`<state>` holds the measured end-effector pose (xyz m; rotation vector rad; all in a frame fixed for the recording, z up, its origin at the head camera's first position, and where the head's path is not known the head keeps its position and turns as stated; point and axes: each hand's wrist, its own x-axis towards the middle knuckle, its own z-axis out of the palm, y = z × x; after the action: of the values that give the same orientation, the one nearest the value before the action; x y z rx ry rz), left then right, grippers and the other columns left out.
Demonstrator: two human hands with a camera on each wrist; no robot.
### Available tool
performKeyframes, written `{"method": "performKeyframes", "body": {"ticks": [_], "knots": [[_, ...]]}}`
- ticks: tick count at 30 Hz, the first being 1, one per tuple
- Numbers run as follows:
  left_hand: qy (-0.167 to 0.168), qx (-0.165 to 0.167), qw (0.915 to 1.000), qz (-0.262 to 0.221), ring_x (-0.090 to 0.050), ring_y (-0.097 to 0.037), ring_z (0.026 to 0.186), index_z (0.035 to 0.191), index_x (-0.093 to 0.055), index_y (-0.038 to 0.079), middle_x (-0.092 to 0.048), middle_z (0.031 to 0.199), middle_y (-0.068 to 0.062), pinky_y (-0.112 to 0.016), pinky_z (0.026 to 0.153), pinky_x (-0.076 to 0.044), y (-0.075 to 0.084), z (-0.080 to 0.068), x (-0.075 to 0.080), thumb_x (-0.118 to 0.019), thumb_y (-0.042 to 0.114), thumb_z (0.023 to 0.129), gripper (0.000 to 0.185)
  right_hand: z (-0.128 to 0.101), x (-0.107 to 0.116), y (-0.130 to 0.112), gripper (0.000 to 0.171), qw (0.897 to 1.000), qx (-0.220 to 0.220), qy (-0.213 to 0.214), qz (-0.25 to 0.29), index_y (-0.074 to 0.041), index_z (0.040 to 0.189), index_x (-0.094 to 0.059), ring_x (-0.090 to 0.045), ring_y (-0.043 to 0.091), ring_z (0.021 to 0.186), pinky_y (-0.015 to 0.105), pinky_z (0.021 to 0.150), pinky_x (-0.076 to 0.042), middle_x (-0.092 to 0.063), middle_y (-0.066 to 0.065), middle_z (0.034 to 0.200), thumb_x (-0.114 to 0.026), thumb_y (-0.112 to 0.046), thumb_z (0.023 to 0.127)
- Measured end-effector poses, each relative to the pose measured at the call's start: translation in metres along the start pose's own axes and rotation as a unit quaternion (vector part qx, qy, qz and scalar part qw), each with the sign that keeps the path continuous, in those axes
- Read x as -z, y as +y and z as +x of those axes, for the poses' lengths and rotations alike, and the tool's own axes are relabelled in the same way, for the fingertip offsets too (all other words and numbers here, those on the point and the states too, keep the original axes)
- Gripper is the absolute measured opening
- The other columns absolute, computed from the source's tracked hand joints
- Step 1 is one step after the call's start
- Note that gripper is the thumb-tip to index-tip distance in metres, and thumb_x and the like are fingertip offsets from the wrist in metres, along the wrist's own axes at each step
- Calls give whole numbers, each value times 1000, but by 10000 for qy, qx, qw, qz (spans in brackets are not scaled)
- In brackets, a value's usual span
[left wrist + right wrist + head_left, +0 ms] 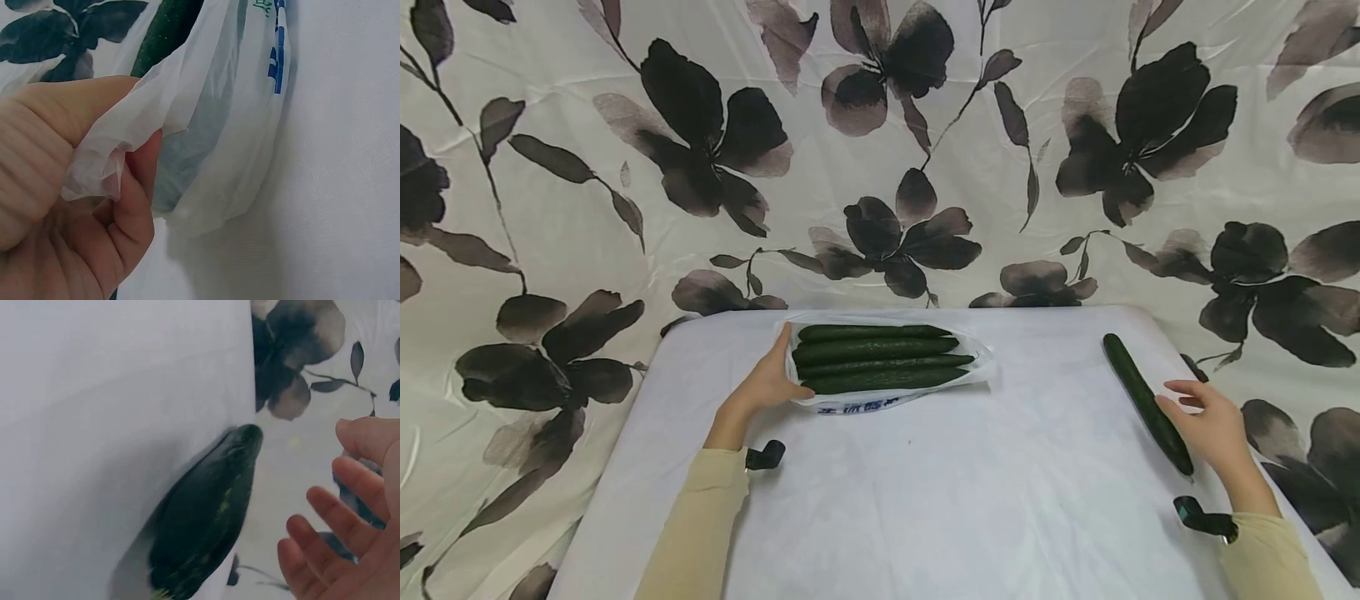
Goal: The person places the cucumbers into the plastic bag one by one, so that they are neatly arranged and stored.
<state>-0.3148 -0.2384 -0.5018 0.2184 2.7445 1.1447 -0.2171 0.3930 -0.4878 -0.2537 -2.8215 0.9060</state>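
Several dark green cucumbers (880, 348) lie side by side in a white plastic bag (981, 367) near the far edge of the table. My left hand (767, 379) is at the bag's left end; in the left wrist view, its thumb and fingers pinch the thin plastic bag (212, 150), with part of a cucumber (165, 37) showing behind. A single cucumber (1146, 404) lies slanted on the right side of the table. Just right of this cucumber (203, 515), my right hand (1213, 425) has its fingers loosely bent, apart from it and holding nothing.
A white cloth covers the table (925, 500), whose right edge runs close beside the single cucumber. Behind and around hangs a floral cloth (880, 150). Black wrist devices (766, 455) sit at both cuffs.
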Motion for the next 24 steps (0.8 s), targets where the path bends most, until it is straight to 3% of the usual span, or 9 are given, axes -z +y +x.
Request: {"method": "performKeyframes", "body": {"ticks": [6, 8, 12, 14, 15, 19, 24], "knots": [[105, -73, 9998, -140, -21, -43, 141, 155, 11, 11, -10, 159, -22, -57, 110, -23, -6, 0, -3, -88, 16, 70, 130, -12, -7, 19, 67, 9974, -601, -280, 268, 6, 136, -46, -43, 54, 118, 62, 81, -46, -43, 35, 135, -58, -45, 95], [165, -109, 9997, -166, -22, -43, 141, 156, 9, 11, -10, 159, -23, -58, 110, -23, -7, -1, -4, -88, 16, 71, 129, -14, -10, 24, 68, 9970, -631, -269, 361, 7, 136, -45, -45, 53, 117, 56, 78, -49, -44, 34, 135, -59, -46, 94], [258, -205, 9994, -122, -21, -43, 141, 156, 7, 10, -11, 159, -23, -58, 110, -23, -10, -3, -6, -88, 17, 71, 127, -17, -18, 31, 68, 9970, -601, -183, 457, 7, 135, -46, -49, 50, 114, 28, 67, -51, -46, 34, 133, -61, -45, 93], [295, -259, 9992, -96, -20, -43, 141, 156, 6, 9, -11, 159, -22, -58, 110, -23, -13, -4, -7, -88, 18, 71, 127, -18, -21, 35, 69, 9974, -566, -143, 422, 7, 135, -46, -50, 51, 112, 26, 65, -49, -47, 34, 132, -63, -44, 93], [319, -294, 9990, -97, -20, -42, 142, 156, 6, 9, -11, 159, -22, -57, 110, -22, -14, -4, -8, -88, 18, 71, 127, -18, -23, 36, 69, 9974, -566, -138, 419, 7, 136, -46, -50, 51, 112, 26, 66, -49, -47, 34, 132, -63, -44, 92], [415, -399, 9983, -115, -19, -42, 142, 156, 6, 10, -9, 160, -21, -57, 111, -21, -18, -5, -11, -88, 18, 71, 127, -17, -30, 40, 73, 9979, -530, -107, 347, 8, 138, -42, -49, 51, 110, 51, 77, -47, -46, 36, 131, -66, -43, 91], [497, -403, 9978, -147, -20, -43, 142, 156, 8, 13, -8, 160, -19, -57, 110, -22, -22, -7, -15, -87, 19, 72, 128, -14, -35, 39, 77, 9976, -608, -112, 315, 8, 140, -39, -48, 52, 111, 60, 83, -43, -45, 37, 129, -69, -41, 90]]}}
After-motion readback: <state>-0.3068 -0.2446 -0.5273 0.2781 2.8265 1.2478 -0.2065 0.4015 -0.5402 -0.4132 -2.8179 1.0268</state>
